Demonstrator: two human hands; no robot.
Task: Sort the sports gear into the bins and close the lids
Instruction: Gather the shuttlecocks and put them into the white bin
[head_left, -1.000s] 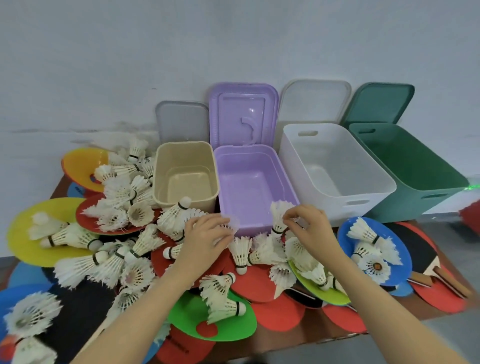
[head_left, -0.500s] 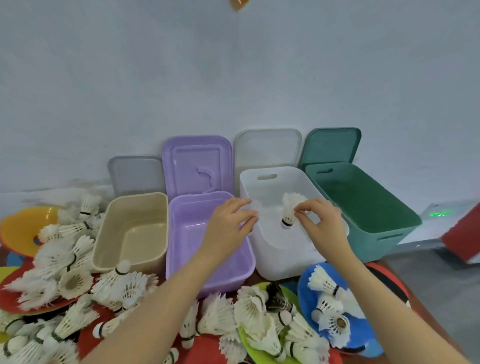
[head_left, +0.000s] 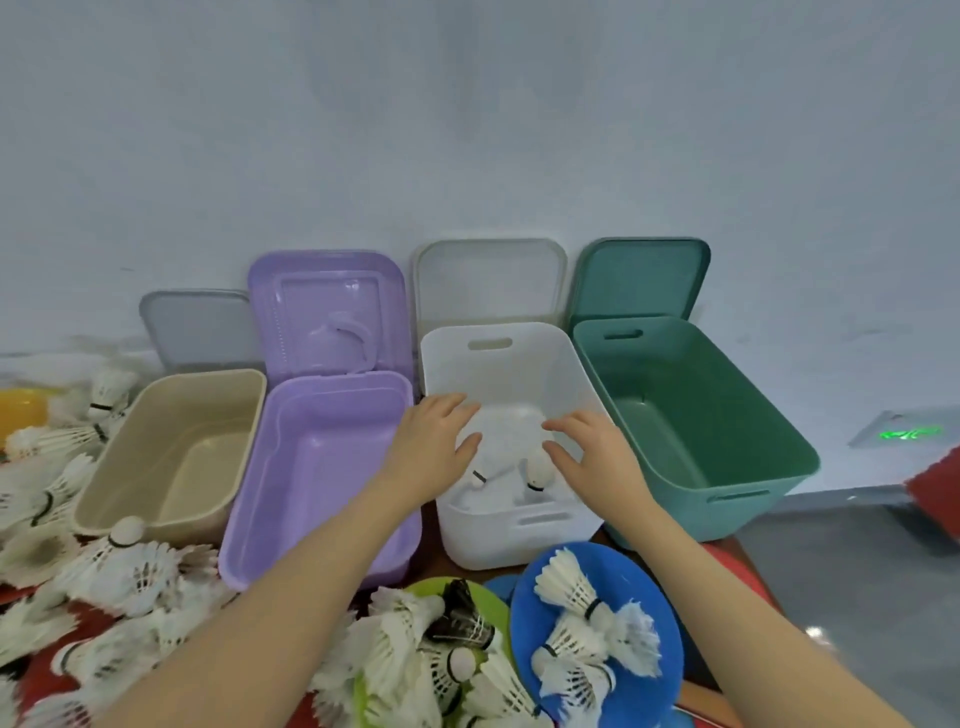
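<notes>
Shuttlecocks (head_left: 537, 475): two lie inside the white bin (head_left: 519, 540), below both hands. Left hand (head_left: 434, 449) and right hand (head_left: 592, 457) hover over it, fingers released, holding nothing. Step: depositing shuttlecocks. Next: return to the desk pile (head_left: 415, 649) for more; lids are not yet closed.

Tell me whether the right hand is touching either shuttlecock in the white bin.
Apart. In the head view the right hand hovers open above the white bin, and both shuttlecocks lie on the bin floor below its fingers, released.
</notes>
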